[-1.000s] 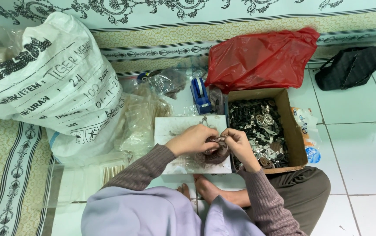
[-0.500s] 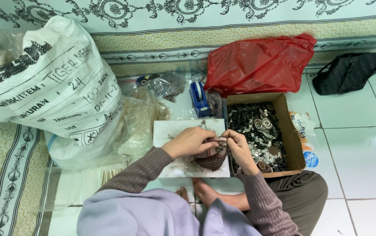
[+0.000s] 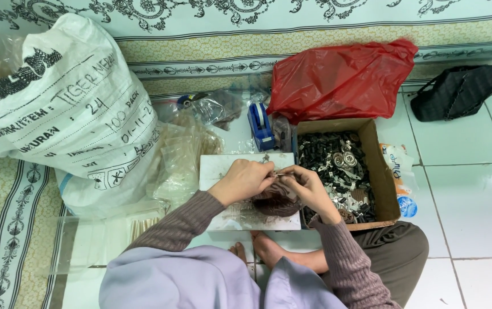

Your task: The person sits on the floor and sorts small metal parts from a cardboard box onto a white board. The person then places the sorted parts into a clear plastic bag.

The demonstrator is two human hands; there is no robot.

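Cardboard box (image 3: 378, 171): matt brown, holding glinting metal and dull black small parts (image 3: 337, 166). Red bag (image 3: 340, 77): thin glossy plastic, creased. White sack (image 3: 57, 109): woven plastic, matt, printed. Clear bags (image 3: 180, 157): shiny crinkled film. Board (image 3: 223, 169) under both hands: pale, smudged, matt. Floor tiles (image 3: 480, 200): glazed, reflective. Sleeves (image 3: 183, 220): ribbed knit cloth. Tape dispenser (image 3: 260, 126): blue hard plastic.

red bag (image 3: 340, 77), blue tape dispenser (image 3: 260, 127) — white tiles (image 3: 474, 194)
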